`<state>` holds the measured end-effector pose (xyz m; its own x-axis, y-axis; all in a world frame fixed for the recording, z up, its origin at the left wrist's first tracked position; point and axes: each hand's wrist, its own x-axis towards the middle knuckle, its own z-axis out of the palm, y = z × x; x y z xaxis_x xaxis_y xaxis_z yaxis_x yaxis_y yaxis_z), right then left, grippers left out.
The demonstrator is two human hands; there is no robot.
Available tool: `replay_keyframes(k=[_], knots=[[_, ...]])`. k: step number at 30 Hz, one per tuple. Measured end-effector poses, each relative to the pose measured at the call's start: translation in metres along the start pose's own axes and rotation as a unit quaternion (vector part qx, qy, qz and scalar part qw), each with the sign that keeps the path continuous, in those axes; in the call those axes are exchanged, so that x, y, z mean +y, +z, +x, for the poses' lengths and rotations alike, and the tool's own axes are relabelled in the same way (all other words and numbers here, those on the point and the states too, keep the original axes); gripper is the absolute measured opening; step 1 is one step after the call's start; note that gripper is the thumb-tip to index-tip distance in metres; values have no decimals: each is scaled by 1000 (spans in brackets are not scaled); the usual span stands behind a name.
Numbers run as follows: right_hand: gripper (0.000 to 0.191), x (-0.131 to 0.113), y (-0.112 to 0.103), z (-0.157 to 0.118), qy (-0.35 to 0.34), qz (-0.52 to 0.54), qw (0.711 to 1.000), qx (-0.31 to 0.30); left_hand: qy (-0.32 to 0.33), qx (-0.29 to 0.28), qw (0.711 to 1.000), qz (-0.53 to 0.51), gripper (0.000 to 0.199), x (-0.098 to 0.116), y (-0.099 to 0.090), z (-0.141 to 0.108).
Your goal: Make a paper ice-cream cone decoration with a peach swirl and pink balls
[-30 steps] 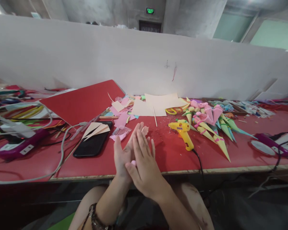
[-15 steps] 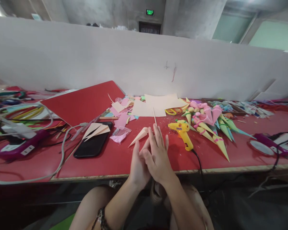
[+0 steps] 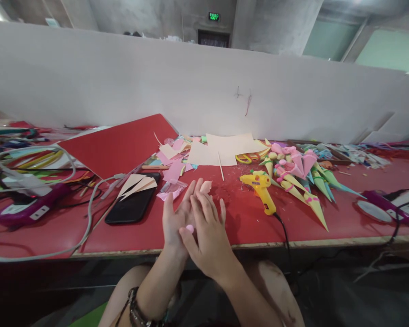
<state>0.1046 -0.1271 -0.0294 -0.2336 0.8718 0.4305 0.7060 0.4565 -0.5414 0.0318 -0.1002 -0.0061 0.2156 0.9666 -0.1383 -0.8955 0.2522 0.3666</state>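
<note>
My left hand (image 3: 177, 219) is palm up with its fingers stretched out, and a small pink ball of what looks like modelling clay (image 3: 190, 228) rests on its palm. Laid partly across that palm is my right hand (image 3: 209, 231), fingers extended, its thumb beside the ball. It covers part of the left palm and fingers. Just beyond the fingertips shows a rolled cream paper cone (image 3: 206, 186), mostly hidden by the hands. A thin pale stick (image 3: 221, 166) lies further back on the red table (image 3: 238, 227).
Right of my hands lies a yellow glue gun (image 3: 261, 190) with a black cord. Beside it are several paper cone figures (image 3: 305, 179). To the left, cut paper pieces (image 3: 137, 185) rest on a black phone (image 3: 132, 212). Cream sheets (image 3: 221, 151) and a red board (image 3: 119, 147) are behind.
Both hands have shifted left and slightly apart from being pressed together. The pink ball now shows between them, and the paper cone is more covered.
</note>
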Motion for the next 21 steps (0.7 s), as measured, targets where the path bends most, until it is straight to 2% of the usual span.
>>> replay_keyframes(k=[6, 10, 15, 18, 21], knots=[[51, -3, -2, -2, -9, 25, 999, 27, 19, -12, 1000, -5, 59, -3, -11, 7], [50, 2, -6, 0, 9, 37, 998, 40, -20, -24, 999, -10, 58, -9, -16, 7], [43, 11, -11, 2, 25, 63, 996, 61, -42, -36, 998, -15, 59, -13, -11, 1], [36, 17, -14, 5, 54, 73, 993, 72, -77, -10, 997, -12, 60, -14, -7, 0], [32, 24, -15, 8, 83, 62, 993, 58, -91, 33, 995, -9, 60, -15, -4, 0]])
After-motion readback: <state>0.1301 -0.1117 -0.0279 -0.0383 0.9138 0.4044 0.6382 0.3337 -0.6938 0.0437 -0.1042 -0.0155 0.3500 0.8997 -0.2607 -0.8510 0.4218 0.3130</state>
